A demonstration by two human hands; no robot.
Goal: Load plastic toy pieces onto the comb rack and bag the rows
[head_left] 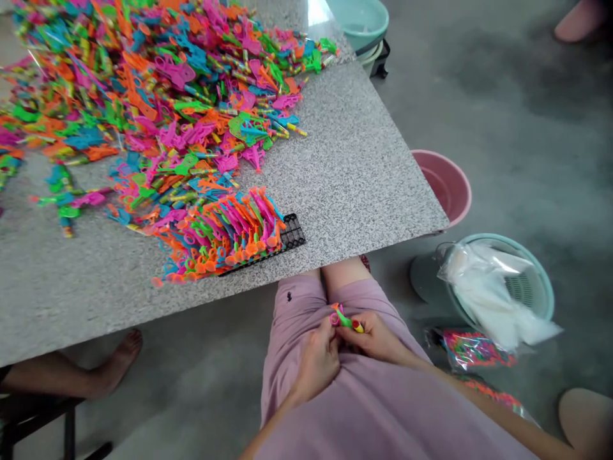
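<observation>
Above my lap, my left hand and my right hand meet with fingers closed around small plastic toys. A green toy with pink and orange parts sticks up between them. From the right fingers pokes a short yellow piece with a red end. How many pieces are held is partly hidden by the fingers. On the table in front of me, a tight row of similar toys stands in a black mesh basket, their round orange ends towards me.
A large pile of bright toys spreads over the speckled table. On the floor at right are a pink tub, a green basket with clear plastic bags, and a filled bag of toys. Another person's foot shows at left.
</observation>
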